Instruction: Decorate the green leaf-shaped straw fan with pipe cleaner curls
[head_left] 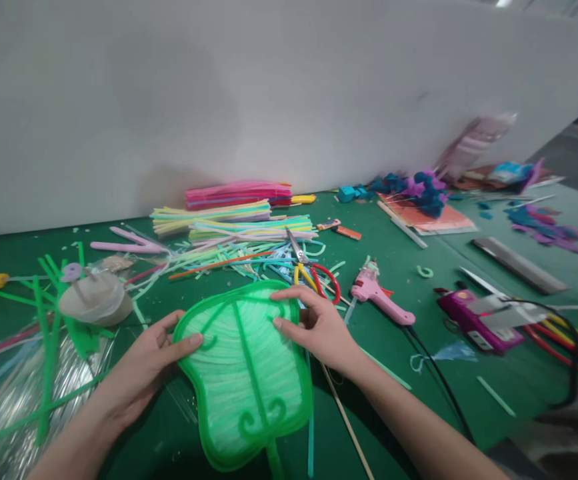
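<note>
Green panel [226, 380] held over the desk [396, 277]

At its left edge, the panel is pinched by the left hand [151, 357], with the thumb laid on the front face and the fingers curled behind. The upper right corner is touched by the right hand [323, 330]; thumb and forefinger are set narrowly apart on the front. Whether its other fingers are closed behind cannot be told. Scissors [305, 260] are seen just beyond the panel.
</note>
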Demonstrator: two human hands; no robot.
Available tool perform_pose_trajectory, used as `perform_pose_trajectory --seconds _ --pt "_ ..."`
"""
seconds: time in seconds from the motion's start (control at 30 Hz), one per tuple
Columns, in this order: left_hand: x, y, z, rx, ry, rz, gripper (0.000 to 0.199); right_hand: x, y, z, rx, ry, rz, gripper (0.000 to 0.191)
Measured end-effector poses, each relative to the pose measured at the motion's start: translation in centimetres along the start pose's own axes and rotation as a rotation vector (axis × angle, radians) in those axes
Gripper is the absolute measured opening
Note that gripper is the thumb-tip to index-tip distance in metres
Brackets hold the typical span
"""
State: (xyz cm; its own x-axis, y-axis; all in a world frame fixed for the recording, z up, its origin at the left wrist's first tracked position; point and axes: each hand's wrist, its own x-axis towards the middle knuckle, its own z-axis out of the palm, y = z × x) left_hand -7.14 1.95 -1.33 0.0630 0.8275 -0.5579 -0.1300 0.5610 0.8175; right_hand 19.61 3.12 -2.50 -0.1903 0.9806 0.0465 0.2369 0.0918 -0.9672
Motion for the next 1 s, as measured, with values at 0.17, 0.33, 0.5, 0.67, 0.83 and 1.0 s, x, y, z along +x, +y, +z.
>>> perform_pose_trajectory --seconds 0.17,0.33,0.5,0.67,0.83,1.0 --pt "0.00 0.00 0.02 0.022 -0.037 0.007 0.058 0.03 -0.01 -0.17 0.014 -0.006 0.013 0.029" --pt "0.05 0.05 0.14 0.013 -0.041 0.000 0.059 0.06 0.48 -0.24 -0.027 0.000 -0.052 0.036" --pt "0.07 -0.01 0.10 0.016 -0.039 -0.008 0.063 -0.02 0.60 -0.17 -0.095 0.010 -0.082 0.036" --pt "0.07 -0.12 0.08 -0.004 0.010 -0.010 0.072 -0.02 0.21 -0.35 -0.052 -0.004 -0.064 0.034" --pt "0.00 -0.06 0.28 0.009 0.007 0.000 0.068 -0.02 0.37 -0.13 0.052 0.003 -0.084 0.038" --pt "-0.11 0.02 0.45 0.026 0.002 0.003 0.065 -0.14 0.87 0.39 0.130 -0.010 -0.093 0.042"
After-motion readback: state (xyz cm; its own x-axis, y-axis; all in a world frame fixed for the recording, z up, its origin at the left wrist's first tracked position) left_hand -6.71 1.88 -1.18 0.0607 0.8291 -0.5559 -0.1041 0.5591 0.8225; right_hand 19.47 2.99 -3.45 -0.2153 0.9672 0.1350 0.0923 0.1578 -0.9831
